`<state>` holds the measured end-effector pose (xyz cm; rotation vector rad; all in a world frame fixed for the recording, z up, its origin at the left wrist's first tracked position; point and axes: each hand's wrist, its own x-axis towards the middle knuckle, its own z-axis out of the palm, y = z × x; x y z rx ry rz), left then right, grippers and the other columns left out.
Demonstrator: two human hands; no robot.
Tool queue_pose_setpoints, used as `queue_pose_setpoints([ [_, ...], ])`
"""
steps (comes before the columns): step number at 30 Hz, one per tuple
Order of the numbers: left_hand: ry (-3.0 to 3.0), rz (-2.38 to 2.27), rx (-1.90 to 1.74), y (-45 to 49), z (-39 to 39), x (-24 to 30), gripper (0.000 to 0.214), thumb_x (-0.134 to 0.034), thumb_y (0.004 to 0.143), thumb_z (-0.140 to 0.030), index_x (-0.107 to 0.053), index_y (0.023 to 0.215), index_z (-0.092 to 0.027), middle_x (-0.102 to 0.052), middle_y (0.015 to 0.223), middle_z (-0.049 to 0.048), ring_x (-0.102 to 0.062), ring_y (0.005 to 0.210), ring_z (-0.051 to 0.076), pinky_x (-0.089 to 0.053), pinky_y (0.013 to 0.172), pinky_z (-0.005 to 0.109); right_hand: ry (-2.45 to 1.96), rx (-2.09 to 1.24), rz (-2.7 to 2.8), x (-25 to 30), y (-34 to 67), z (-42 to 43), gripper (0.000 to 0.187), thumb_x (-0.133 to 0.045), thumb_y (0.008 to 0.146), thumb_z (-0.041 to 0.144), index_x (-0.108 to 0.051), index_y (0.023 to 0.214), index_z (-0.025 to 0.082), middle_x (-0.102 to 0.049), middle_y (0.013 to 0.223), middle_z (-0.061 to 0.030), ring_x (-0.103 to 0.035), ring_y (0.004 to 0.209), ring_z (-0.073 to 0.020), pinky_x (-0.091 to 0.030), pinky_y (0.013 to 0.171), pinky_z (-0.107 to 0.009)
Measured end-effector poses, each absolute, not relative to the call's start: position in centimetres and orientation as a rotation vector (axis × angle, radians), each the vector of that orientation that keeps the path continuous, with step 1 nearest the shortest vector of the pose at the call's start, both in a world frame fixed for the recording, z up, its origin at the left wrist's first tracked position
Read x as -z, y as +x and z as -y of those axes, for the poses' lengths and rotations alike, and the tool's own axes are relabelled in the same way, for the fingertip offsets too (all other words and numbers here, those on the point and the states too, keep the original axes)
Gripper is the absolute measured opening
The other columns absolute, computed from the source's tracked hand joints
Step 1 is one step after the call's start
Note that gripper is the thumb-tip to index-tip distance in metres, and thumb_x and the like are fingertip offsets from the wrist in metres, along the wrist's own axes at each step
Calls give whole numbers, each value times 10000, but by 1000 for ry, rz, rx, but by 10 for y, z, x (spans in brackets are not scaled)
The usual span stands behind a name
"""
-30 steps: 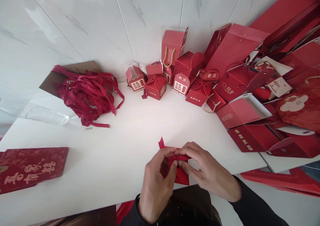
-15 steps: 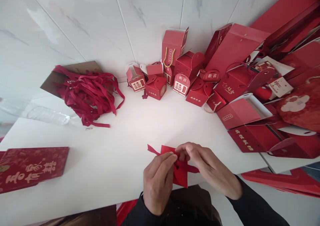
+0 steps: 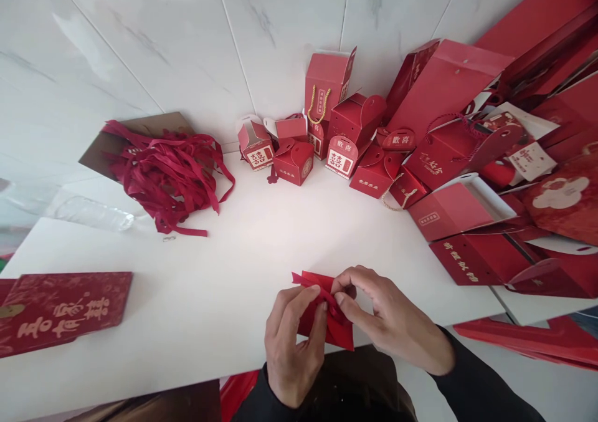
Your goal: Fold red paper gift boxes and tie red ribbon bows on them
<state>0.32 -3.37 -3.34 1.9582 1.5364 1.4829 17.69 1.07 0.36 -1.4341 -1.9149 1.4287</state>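
You're at a white table set against a marble-look tile wall — red packet is at the near edge, right in front of you. Your L hand has thumb & forefinger narrowed on the red ribbon across it; your R hand pinches the ribbon opp. side, tips close tog. Far L: ribbon heap spilling from a brown cardboard box, w/ clear plastic item beside it; flat red printed pieces nearer you. Small red boxes stand nr the wall — bigger boxes & bags crowd the R.
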Motion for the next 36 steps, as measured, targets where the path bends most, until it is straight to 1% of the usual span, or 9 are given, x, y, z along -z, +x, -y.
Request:
queue_pose_setpoints([
  [4,1937,-1524,-1403,1,38,30,372,-588,907,17,-599,1216,-190,-631,845,-9,-578,712,97,-518,654,200,-1460,-1425,1895,-4,179,-9,143,-511,1018,347,-595,927,274,-658,934,10,-588,826,-189,-417,582,-295],
  [7,1910,-1592,-1256,-3,46,26,378,-562,918,-25,-573,1242,-219,-600,801,-26,-556,694,106,-515,665,214,-1518,-1318,1909,-1,182,-9,171,-497,1026,385,-603,944,277,-662,939,-1,-591,848,-205,-447,625,-311],
  [13,1688,-1741,-966,-7,62,18,337,-520,867,-100,-543,1149,-283,-553,750,-60,-532,637,122,-490,612,226,-1615,-1035,1977,7,187,-9,262,-414,1060,440,-576,939,273,-665,890,-13,-559,734,-221,-423,601,-345],
  [19,1410,-1870,-926,4,68,7,208,-474,859,-190,-563,1029,-269,-527,714,-47,-476,613,144,-418,560,243,-1630,-969,1992,10,186,-8,263,-387,1056,412,-549,919,257,-663,896,-33,-577,791,-247,-448,655,-373],
  [26,1322,-1854,-834,7,71,1,208,-434,859,-199,-535,1023,-277,-499,727,-53,-414,581,133,-404,557,242,-1646,-897,1965,16,184,-13,261,-380,1041,406,-531,903,242,-646,838,-50,-573,771,-261,-457,704,-422],
  [28,1322,-1863,-836,6,71,1,228,-446,866,-206,-556,1053,-276,-497,724,-46,-435,596,143,-416,574,253,-1649,-898,1945,16,184,-12,261,-383,1043,409,-544,920,244,-656,849,-51,-589,792,-263,-467,695,-413],
  [30,1344,-1857,-865,3,71,1,247,-477,898,-246,-577,1121,-276,-508,743,-31,-474,646,162,-444,622,275,-1643,-916,1926,15,184,-12,242,-403,1046,417,-574,1003,250,-677,914,-49,-616,847,-256,-486,681,-384],
  [33,1397,-1851,-923,-1,69,1,318,-516,950,-349,-567,1258,-283,-581,910,28,-540,809,202,-490,734,326,-1604,-1010,1870,11,186,-11,217,-489,1032,419,-593,1164,282,-694,1020,-29,-640,929,-225,-515,678,-333],
  [36,1443,-1850,-934,-3,67,3,339,-521,967,-364,-582,1290,-283,-608,1061,74,-566,916,236,-506,784,369,-1563,-1098,1827,5,187,-11,159,-542,1019,401,-634,1100,300,-690,1013,-8,-631,927,-205,-500,655,-300],
])
